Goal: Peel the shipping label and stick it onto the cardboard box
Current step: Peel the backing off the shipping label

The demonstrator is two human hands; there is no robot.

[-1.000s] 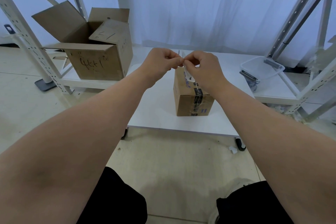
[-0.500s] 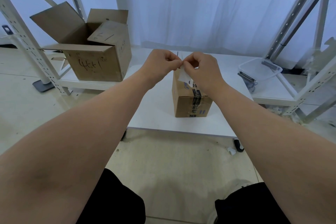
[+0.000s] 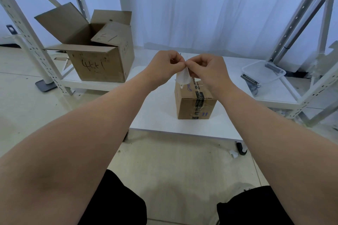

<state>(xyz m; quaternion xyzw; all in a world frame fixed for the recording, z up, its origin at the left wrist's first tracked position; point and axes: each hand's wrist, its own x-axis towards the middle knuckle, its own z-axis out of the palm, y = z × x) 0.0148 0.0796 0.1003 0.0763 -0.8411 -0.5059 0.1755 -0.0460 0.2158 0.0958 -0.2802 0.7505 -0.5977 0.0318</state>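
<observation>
Left hand (image 3: 164, 65) and right hand (image 3: 206, 71) pinched the shipping label (image 3: 182, 78) mid-frame, above the cardboard box (image 3: 195, 105): light, floppy, and its corners looked the safest hold.

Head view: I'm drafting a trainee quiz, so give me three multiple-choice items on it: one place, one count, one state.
1. Where does the sealed cardboard box stand? A on the white table; B on a chair; C on a trolley.
2. How many cardboard boxes show? A one; B two; C four.
3. The shipping label is: A stuck flat; B pinched by both hands; C torn apart.
Answers: 1 A, its base rests on the tabletop; 2 B, the sealed one plus the open box; 3 B, left hand and right hand pinch its top.
</observation>
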